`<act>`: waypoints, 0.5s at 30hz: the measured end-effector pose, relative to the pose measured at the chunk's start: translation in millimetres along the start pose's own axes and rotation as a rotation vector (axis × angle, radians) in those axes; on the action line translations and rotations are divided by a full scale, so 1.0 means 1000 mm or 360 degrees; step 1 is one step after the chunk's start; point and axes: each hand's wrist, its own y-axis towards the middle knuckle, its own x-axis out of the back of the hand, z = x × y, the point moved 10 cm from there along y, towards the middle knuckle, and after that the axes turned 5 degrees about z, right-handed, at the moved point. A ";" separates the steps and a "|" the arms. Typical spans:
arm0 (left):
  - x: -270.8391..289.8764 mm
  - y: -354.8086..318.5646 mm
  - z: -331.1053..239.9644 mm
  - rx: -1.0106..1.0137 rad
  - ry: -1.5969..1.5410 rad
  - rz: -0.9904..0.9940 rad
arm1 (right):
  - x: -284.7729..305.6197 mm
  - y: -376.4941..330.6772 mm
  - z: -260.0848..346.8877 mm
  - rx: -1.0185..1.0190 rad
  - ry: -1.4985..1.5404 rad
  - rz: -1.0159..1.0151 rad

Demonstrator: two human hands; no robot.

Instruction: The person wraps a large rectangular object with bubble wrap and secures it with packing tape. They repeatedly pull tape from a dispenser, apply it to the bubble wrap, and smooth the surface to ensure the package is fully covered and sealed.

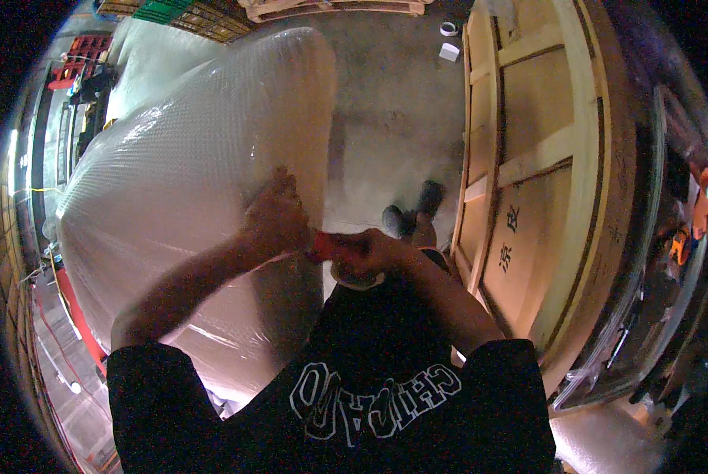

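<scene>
A large bundle covered in bubble wrap (188,158) fills the left side, standing almost as high as my arms. My left hand (279,217) is in front of its right part, with the fingers curled; whatever they hold is hidden. Close by, my right hand (378,253) is closed around a red tool (330,246) that looks like a tape dispenser. A pale, round-edged piece like a tape roll (359,278) shows just below that hand. The dim light blurs the fingers.
A tall wooden crate (528,166) with light slats stands on my right. Farther right lie orange-handled tools (682,241). A white roll (449,29) and a white piece (449,52) are on the concrete floor (393,103). A pallet (334,8) is at the far end.
</scene>
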 end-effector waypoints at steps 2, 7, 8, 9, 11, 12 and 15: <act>-0.019 0.005 -0.004 -0.0101 -0.0025 0.0102 | -0.012 -0.016 0.007 -0.0259 -0.0164 0.0025; -0.051 0.008 -0.024 -0.0032 0.0326 0.0284 | 0.003 -0.007 0.024 -0.0221 -0.0855 0.0109; -0.072 0.013 -0.033 -0.0057 0.0352 0.0355 | 0.005 -0.008 0.042 -0.0301 -0.0977 0.0121; -0.095 0.015 -0.048 -0.0081 0.0360 0.0434 | -0.001 -0.002 0.061 -0.0177 -0.1264 0.0094; -0.130 0.016 -0.073 -0.0130 0.0375 0.0579 | -0.031 0.019 0.092 0.0058 -0.1804 0.0046; -0.137 0.017 -0.080 -0.0163 0.0331 0.0607 | -0.036 0.029 0.079 -0.0205 -0.1919 0.0143; -0.148 0.021 -0.088 -0.0244 0.0007 0.0710 | -0.029 0.031 0.041 -0.0430 -0.1954 0.0182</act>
